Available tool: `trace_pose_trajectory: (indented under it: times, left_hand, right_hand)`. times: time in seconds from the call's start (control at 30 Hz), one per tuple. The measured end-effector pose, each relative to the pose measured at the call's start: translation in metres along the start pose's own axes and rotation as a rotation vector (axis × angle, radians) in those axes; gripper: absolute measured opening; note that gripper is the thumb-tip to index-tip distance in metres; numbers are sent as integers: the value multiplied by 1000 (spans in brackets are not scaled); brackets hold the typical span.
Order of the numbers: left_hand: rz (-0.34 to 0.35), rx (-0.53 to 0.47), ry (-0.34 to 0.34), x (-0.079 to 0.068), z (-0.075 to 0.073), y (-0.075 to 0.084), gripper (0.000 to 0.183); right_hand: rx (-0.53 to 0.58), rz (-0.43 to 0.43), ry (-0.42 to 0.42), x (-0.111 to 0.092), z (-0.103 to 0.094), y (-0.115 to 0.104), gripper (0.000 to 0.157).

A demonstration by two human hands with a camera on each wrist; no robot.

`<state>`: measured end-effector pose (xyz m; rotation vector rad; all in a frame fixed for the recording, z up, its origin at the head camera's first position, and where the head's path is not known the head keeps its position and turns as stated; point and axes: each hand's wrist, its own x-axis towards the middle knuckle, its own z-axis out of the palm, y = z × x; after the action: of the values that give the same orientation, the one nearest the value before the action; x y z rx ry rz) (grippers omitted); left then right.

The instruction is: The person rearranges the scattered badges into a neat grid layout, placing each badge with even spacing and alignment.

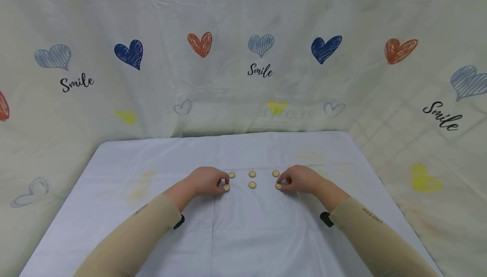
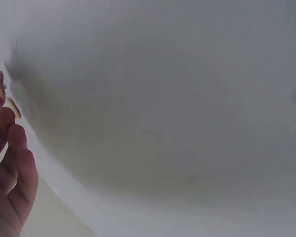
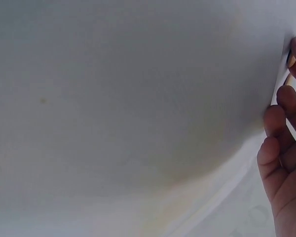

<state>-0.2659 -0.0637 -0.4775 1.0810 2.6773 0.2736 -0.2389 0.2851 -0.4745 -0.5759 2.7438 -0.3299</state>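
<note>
Several small round tan discs lie in two short rows on the white cloth [image 1: 243, 226]. My left hand [image 1: 223, 183] has its fingers curled and pinches the near-left disc [image 1: 226, 187]; the far-left disc [image 1: 231, 175] lies just beyond its fingertips. On the other side, my right hand [image 1: 281, 182] pinches the near-right disc [image 1: 278, 186], with the far-right disc [image 1: 275, 173] close above. Two middle discs [image 1: 252, 174] [image 1: 252, 185] lie untouched between the hands. The left wrist view shows curled fingers [image 2: 10, 168] beside a disc edge [image 2: 13, 107]. A disc [image 3: 291, 61] shows between fingers [image 3: 281, 148] in the right wrist view.
A cream sheet printed with hearts and "Smile" [image 1: 260, 70] hangs behind and to both sides of the table. The cloth has faint yellowish stains [image 1: 140, 186] at the left. Both forearms wear beige sleeves [image 1: 144, 230], with a dark strap at each wrist.
</note>
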Motion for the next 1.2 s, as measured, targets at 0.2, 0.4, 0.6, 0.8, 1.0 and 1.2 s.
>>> trace_pose_trajectory:
  times: [0.2, 0.4, 0.6, 0.8, 1.0, 1.2]
  left_hand:
    - [25, 58, 17, 6, 6, 4, 7]
    - [12, 63, 41, 6, 7, 5, 9]
    - [-19, 54, 38, 2, 9, 6, 12]
    - [-86, 33, 36, -5, 8, 4, 21]
    - [-107, 40, 40, -25, 3, 5, 25]
    - [-113, 11, 76, -50, 8, 9, 28]
  right_hand:
    - [15, 12, -5, -4, 2, -3, 17]
    - [12, -8, 11, -7, 3, -5, 18]
    - [-15, -47, 33, -6, 5, -4, 21]
    - [0, -63, 54, -4, 6, -1, 24]
    - [15, -54, 60, -5, 8, 1, 25]
    - [20, -29, 69, -6, 17, 6, 25]
